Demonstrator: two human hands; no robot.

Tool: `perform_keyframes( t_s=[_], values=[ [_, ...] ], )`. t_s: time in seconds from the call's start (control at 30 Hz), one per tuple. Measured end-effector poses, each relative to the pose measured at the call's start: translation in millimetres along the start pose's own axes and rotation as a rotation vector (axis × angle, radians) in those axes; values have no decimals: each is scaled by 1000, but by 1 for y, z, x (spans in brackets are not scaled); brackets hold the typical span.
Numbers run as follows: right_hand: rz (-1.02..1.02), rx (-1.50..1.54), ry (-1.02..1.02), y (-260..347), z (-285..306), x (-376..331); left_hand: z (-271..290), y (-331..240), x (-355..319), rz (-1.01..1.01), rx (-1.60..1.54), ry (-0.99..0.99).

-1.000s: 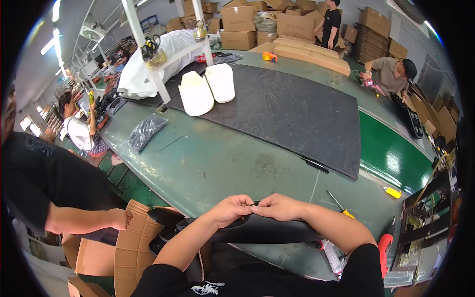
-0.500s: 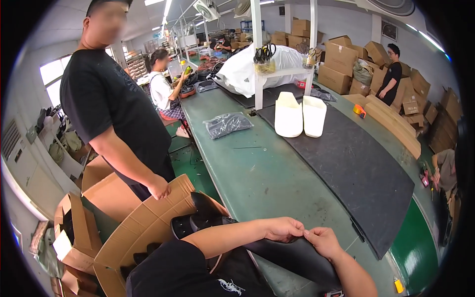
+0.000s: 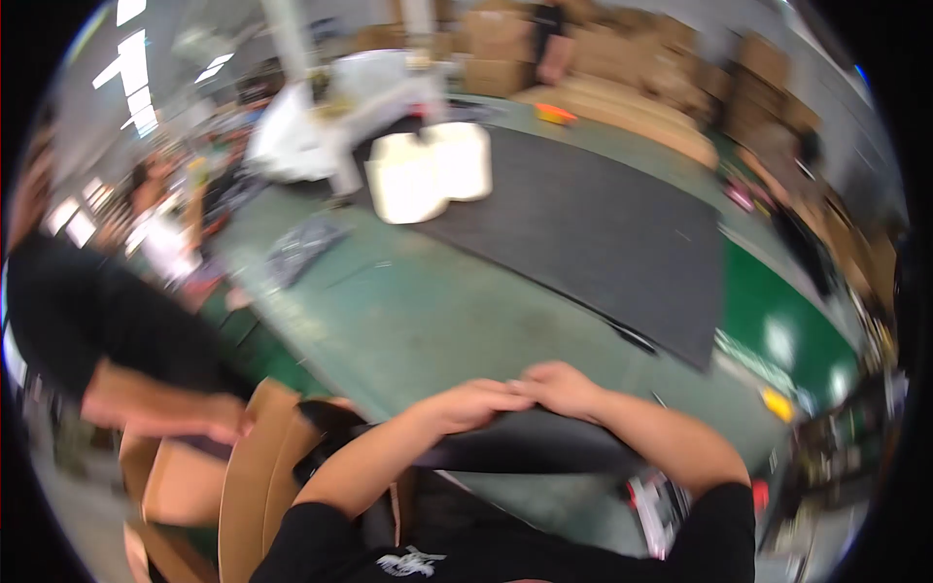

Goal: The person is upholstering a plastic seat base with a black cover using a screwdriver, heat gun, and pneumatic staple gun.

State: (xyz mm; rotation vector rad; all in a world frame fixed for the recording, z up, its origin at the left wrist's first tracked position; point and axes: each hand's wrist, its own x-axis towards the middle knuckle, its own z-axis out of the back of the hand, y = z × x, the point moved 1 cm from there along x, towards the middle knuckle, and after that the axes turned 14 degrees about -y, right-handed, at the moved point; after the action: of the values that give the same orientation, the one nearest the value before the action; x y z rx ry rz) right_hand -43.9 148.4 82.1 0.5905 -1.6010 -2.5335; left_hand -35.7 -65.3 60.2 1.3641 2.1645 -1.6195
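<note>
Close together, left hand (image 3: 471, 405) and right hand (image 3: 564, 392) over a black piece (image 3: 535, 447), fingers (image 3: 498, 393) blurred, grip unclear.

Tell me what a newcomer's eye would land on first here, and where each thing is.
Probably the two bright cream-white pieces, side by side at the left end of the dark mat. Next, at the lower middle, the left hand and right hand meet at the upper edge of a long black piece; blur hides their exact grip. Right of the mat, a glossy green surface catches the light.
</note>
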Motion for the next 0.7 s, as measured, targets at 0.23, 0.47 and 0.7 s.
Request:
perform_keyframes(
  t_s=[0.23, 0.47, 0.7],
  values=[
    [-46, 127, -7, -7, 3, 12, -5, -14, 1, -53, -95, -36],
    [259, -298, -329, -8, 36, 18, 3, -15, 7, -43, -61, -163],
    [70, -172, -1470, -9, 199, -42, -2, -7, 6, -5, -57, -74]
  ],
)
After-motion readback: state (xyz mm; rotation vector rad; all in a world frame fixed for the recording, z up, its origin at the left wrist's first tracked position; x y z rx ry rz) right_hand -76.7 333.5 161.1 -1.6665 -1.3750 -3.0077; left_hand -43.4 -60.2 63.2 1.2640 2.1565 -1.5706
